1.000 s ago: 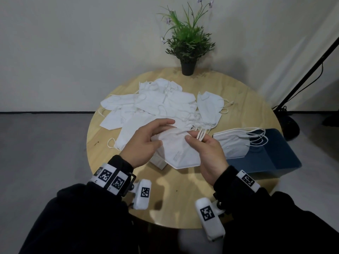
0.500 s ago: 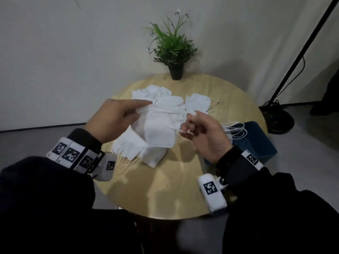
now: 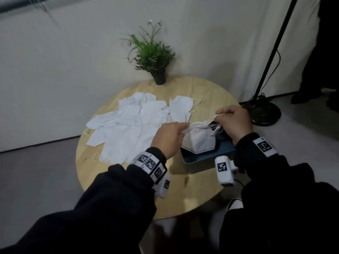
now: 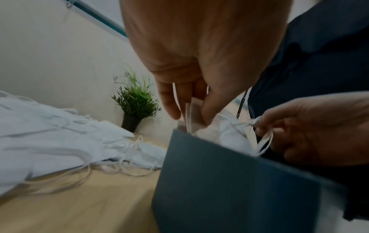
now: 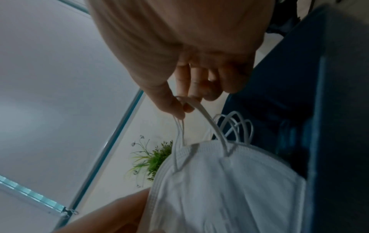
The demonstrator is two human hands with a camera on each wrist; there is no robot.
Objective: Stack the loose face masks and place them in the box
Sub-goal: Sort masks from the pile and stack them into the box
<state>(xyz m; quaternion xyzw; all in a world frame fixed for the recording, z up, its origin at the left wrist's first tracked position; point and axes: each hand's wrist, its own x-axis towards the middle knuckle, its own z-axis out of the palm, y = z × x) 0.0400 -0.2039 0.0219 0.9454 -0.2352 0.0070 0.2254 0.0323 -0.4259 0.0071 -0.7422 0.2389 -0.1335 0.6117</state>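
Observation:
A white folded face mask [image 3: 199,142] hangs over the dark blue box [image 3: 205,158] at the table's right edge, on top of other masks inside. My left hand [image 3: 169,138] pinches the mask's left edge [image 4: 191,113]. My right hand [image 3: 233,123] pinches its white ear loops [image 5: 180,110], pulled taut toward the right. In the right wrist view the mask [image 5: 225,186] lies against the box wall [image 5: 339,110] with more loops behind it. A heap of loose white masks [image 3: 128,125] covers the left and middle of the round wooden table [image 3: 183,195].
A small potted plant [image 3: 154,59] stands at the table's far edge by the wall. A black lamp stand with a round base [image 3: 264,114] is on the floor to the right. Someone's dark legs [image 3: 328,52] stand at the far right.
Both hands carried the mask from in front of me, over the table's middle, to the right and down onto the blue box. The head view swung right.

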